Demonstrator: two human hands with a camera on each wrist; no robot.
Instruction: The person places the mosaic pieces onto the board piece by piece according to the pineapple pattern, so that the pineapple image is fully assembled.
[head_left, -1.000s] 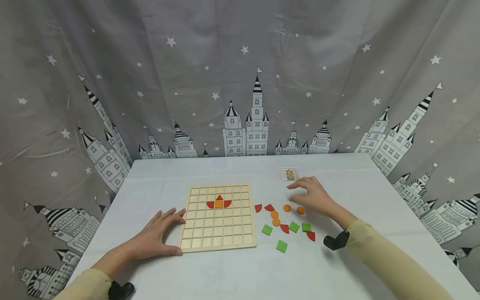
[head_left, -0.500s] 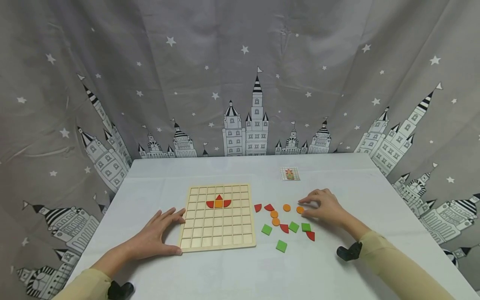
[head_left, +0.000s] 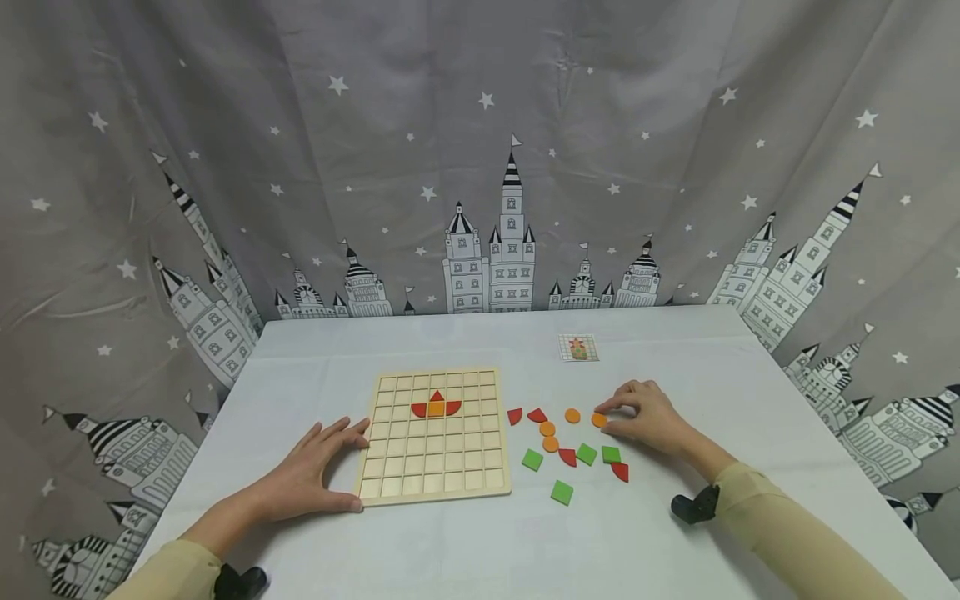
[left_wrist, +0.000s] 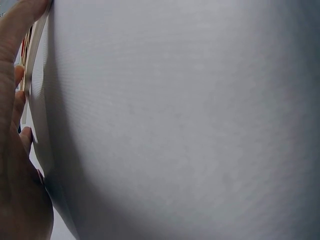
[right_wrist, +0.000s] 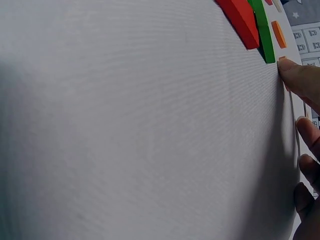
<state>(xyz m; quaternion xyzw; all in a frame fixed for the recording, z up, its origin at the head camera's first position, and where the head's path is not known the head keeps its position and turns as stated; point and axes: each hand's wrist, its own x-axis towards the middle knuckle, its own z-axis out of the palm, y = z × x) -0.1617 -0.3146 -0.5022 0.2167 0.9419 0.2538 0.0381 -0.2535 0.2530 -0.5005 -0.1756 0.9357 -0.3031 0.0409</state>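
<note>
A wooden grid board (head_left: 435, 467) lies left of centre on the table, holding a red triangle (head_left: 437, 396), an orange square (head_left: 436, 408) and two red quarter-circle pieces (head_left: 419, 410). My left hand (head_left: 311, 471) rests at the board's left edge, thumb at the near corner and fingers spread along the side. On the right, my right hand (head_left: 647, 419) pinches an orange disc (head_left: 599, 420) between thumb and index finger, low at the tabletop. In the right wrist view the thumb (right_wrist: 299, 77) shows near a green square (right_wrist: 266, 37) and a red piece (right_wrist: 242, 22).
Between board and right hand lie more orange discs (head_left: 572, 415), several green squares (head_left: 562, 492) and red quarter-circles (head_left: 537, 415). Behind them is a small picture card (head_left: 578, 347) with a gridded pattern. A grey curtain (head_left: 480, 167) printed with castles stands behind the white table (head_left: 450, 550).
My right hand has come down from near the card, moving right and toward me, and its thumb and index finger have closed on the rightmost orange disc. The left hand stays put.
</note>
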